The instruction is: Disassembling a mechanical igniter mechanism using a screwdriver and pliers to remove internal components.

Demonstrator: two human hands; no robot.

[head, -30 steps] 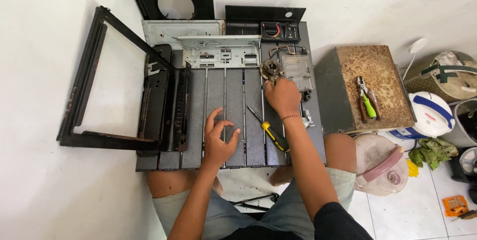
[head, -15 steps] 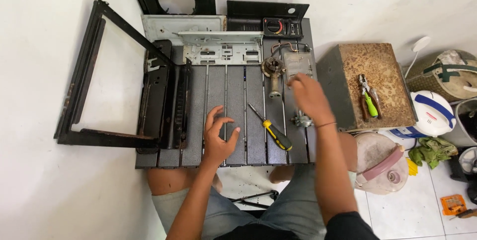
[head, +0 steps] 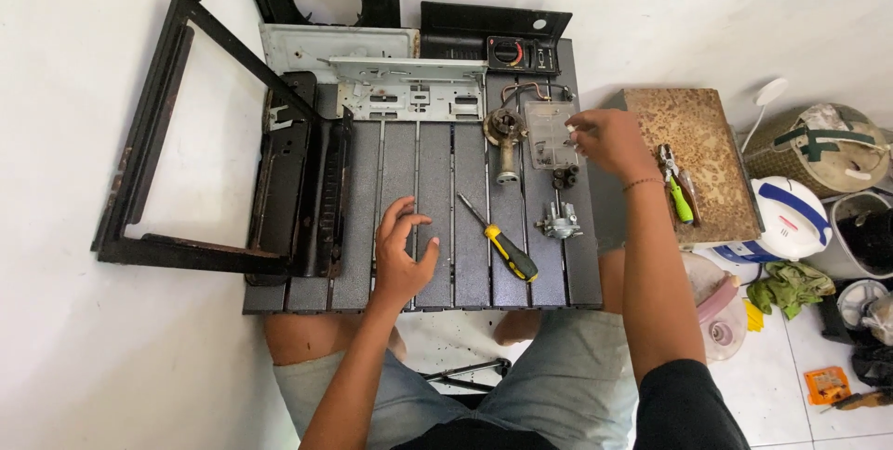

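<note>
Left hand (head: 402,259) flat on dark slatted metal tabletop (head: 437,180), fingers spread, holding nothing. Right hand (head: 605,141) reaching far right, fingertips pinching edge of pale rectangular metal-and-plastic module (head: 551,134); grip partly hidden. Brass burner fitting (head: 505,134) just left of module. Small grey metal valve part (head: 559,220) near side of module, apart from it. Yellow-and-black-handled screwdriver (head: 500,242) lying between hands, untouched. Black rectangular metal frame (head: 158,147) at left edge. Worn brown wooden board (head: 693,147) right of table, green-handled tool (head: 679,194) on it.
</note>
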